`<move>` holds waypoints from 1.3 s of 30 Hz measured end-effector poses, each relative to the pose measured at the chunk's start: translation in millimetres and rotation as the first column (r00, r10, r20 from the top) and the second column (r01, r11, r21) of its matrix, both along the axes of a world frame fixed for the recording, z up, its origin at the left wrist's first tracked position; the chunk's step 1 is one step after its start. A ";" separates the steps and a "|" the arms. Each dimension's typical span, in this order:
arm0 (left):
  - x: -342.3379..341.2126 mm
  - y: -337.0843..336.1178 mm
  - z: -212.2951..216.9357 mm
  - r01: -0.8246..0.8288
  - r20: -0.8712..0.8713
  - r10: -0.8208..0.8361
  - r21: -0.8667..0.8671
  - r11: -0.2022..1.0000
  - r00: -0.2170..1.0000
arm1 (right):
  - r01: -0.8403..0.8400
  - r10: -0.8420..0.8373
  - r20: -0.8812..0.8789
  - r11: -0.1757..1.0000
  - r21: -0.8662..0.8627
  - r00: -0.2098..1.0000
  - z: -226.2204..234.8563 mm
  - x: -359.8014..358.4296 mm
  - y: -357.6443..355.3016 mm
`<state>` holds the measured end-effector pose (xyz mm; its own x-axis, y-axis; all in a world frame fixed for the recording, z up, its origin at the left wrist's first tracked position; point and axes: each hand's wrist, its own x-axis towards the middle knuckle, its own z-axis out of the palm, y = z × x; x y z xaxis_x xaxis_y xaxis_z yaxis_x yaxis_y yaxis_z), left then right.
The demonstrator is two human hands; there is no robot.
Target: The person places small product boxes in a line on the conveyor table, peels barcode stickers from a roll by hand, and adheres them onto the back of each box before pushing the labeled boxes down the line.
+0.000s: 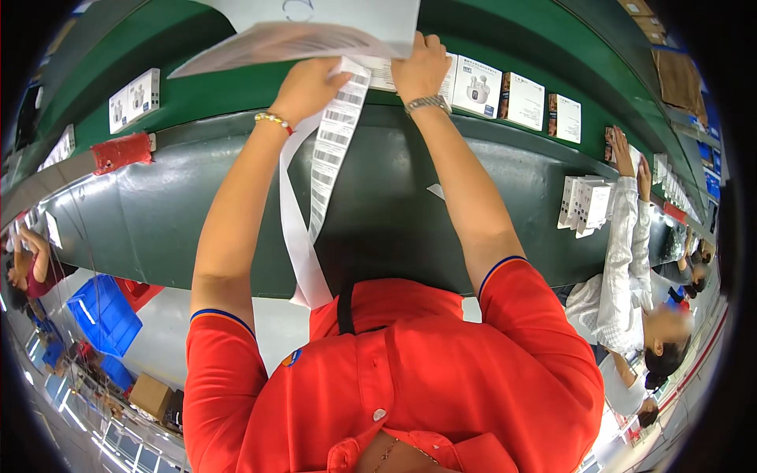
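Observation:
My left hand (310, 88) is closed on the top end of a long strip of barcode labels (333, 130). The strip hangs in a loop over the counter edge, and its pale backing (296, 229) trails down to my red shirt. My right hand (422, 68) curls over the right part of a white box (382, 75) on the green conveyor belt; some of its fingers are hidden. Just right of that hand stands a white earphone box (477, 87) with a picture of earbuds. A white sheet (347, 20) with printed lines hangs above both hands.
More small boxes (524, 101) line the belt to the right, and another box (134, 101) lies at the left. Stacked boxes (585, 203) stand on the dark counter (386, 197) near a co-worker's sleeves (619, 260). Red tape (124, 153) wraps the left rail. A blue crate (105, 314) sits below.

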<state>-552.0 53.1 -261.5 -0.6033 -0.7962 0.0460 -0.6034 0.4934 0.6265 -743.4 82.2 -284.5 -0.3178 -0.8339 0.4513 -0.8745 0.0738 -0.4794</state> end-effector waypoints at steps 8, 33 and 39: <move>-11.7 12.2 48.5 0.018 -0.230 0.174 0.649 0.760 0.958 | -0.301 0.171 0.934 0.951 -0.073 0.315 18.0 20.9 44.2; -75.4 43.5 42.3 0.126 0.164 -0.127 0.015 0.992 0.978 | 0.072 -0.096 0.146 0.984 0.160 0.985 16.5 -51.5 31.7; -77.5 46.3 43.5 0.143 0.230 -0.144 0.020 0.989 0.963 | 0.125 -0.108 -0.153 0.987 0.102 0.982 23.7 -51.3 39.5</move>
